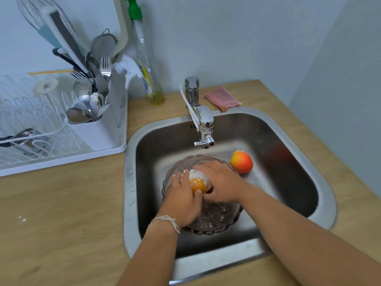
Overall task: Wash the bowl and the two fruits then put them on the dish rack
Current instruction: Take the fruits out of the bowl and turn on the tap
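Both hands are down in the sink, right over a dark see-through bowl that sits on the sink floor. The left hand and the right hand are wrapped around an orange fruit, one on each side. The fingers are curled and pressing on it. White soap foam covers the top of the fruit and sticks to some of the fingers. A thin string band is tied on the left wrist.

The other fruit, a red and yellow one, lies on the sink floor just beside the bowl's far right edge. No hand touches it. The shiny tap hangs over the back of the sink, above the bowl.

On the wooden bench, to the left of the sink, stands a white dish rack. Its cup is packed with spoons and forks. A tall soap bottle with a green top stands behind the sink by the wall. A pink mesh cloth lies on the bench behind the tap.
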{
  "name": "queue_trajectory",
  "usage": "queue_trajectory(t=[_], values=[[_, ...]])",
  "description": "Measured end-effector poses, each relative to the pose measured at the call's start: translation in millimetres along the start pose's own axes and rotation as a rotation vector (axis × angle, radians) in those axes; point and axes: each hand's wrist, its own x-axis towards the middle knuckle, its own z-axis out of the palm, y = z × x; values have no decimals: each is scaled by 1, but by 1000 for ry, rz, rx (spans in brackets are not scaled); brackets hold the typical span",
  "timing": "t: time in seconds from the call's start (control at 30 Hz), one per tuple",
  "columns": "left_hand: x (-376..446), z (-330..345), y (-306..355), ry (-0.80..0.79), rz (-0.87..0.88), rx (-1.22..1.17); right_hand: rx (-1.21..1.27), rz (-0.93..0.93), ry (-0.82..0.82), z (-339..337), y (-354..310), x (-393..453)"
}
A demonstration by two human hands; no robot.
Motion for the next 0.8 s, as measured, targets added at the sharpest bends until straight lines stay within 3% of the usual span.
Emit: queue_trajectory(t=[0.07, 0.2, 0.5, 0.6, 0.8], values=[[-1, -1, 0, -4, -7, 8, -106, -1, -99, 9, -1, 3], [-2, -4, 5, 1, -16, 54, -236, 41, -68, 9, 3, 5], [0, -1, 1, 10, 34, -6, -132, 109, -108, 8, 13, 9], [0, -4, 2, -5, 35, -10, -2, 152, 12, -2, 12, 11], [0, -2, 1, -32, 55, 3, 157, 282, 542, -40, 28, 8]])
